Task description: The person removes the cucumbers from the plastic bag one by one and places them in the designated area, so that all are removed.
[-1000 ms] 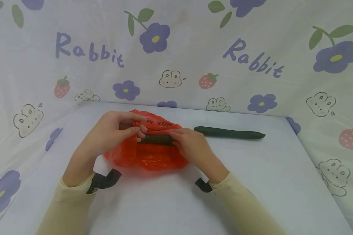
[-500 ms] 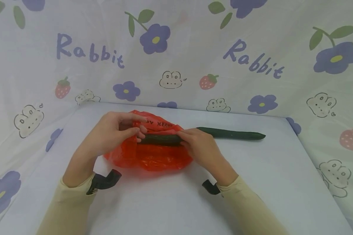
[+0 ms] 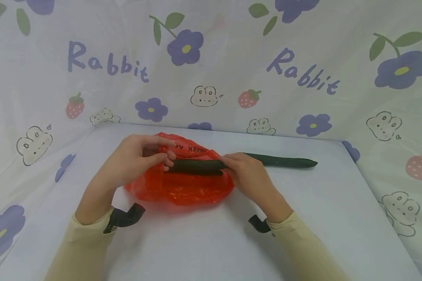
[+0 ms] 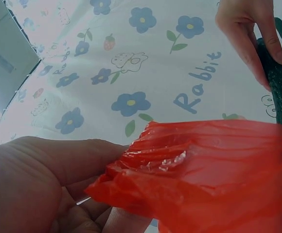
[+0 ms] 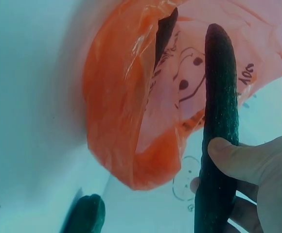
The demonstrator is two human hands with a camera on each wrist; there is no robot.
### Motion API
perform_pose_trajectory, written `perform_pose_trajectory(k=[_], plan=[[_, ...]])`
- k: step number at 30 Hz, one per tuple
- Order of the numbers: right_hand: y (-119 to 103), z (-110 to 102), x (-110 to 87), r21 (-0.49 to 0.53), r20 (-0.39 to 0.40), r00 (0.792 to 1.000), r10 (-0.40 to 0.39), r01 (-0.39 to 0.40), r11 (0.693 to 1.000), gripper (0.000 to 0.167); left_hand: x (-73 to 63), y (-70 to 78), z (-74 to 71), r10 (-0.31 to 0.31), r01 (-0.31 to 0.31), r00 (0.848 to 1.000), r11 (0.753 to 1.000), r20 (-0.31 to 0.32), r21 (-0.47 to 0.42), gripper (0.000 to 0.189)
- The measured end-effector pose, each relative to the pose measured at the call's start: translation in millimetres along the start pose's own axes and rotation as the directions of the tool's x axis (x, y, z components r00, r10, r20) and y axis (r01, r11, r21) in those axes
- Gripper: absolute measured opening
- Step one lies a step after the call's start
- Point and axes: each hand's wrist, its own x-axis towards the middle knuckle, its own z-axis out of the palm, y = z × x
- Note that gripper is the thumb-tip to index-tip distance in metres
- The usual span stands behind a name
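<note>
My left hand [image 3: 135,156] pinches the edge of a thin red plastic bag [image 4: 204,170] between thumb and fingers and keeps it raised. In my right hand [image 3: 249,171], a long dark green cucumber [image 5: 221,87] is held between thumb and fingers. The cucumber lies across the mouth of the bag [image 3: 197,191] in the head view, its left part hidden behind my left fingers. Another dark cucumber [image 5: 165,36] shows inside the bag. A further cucumber [image 3: 288,161] lies on the table behind my right hand, which covers its left end.
The white table [image 3: 183,249] carries the bag and the loose cucumber. Behind it hangs a white cloth [image 3: 225,70] printed with flowers, rabbits and strawberries. Dark curved pieces [image 3: 126,216] sit at both sleeve cuffs.
My right hand has moved rightward with the cucumber, so more of it shows. The end of the cucumber beneath has come into sight. My left hand has stayed at the bag's edge.
</note>
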Motion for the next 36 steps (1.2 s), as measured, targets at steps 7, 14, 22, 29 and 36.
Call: perform_pose_trajectory(k=[7,14,22,29,36], plan=[[11.8,-1.3,-7.5,0.016,-0.009,1.000,-0.014,0.015,1.000,0.043,0.1,0.5,-0.5,-0.005,0.005,1.000,1.000,0.001,0.005,0.035],[19.7,-4.9,-13.7,0.017,-0.014,1.000,0.003,-0.003,1.000,0.046,-0.1,1.2,-1.2,-0.007,0.007,1.000,1.000,-0.003,0.018,0.035],[29.9,-11.2,-20.2,0.010,-0.020,1.000,0.016,-0.016,1.000,0.048,-0.1,-0.8,-1.1,-0.005,0.005,1.000,1.000,0.001,-0.012,0.035],[42.7,-16.3,-25.4,0.041,-0.053,0.999,0.005,-0.003,0.999,0.051,-0.3,-1.7,-1.6,-0.003,0.003,1.000,1.000,0.002,-0.022,0.035],[57.6,-25.4,-32.2,0.080,-0.110,0.994,-0.029,0.038,0.996,0.050,-0.4,-1.7,-1.5,-0.022,0.022,1.000,0.999,-0.003,-0.036,0.033]])
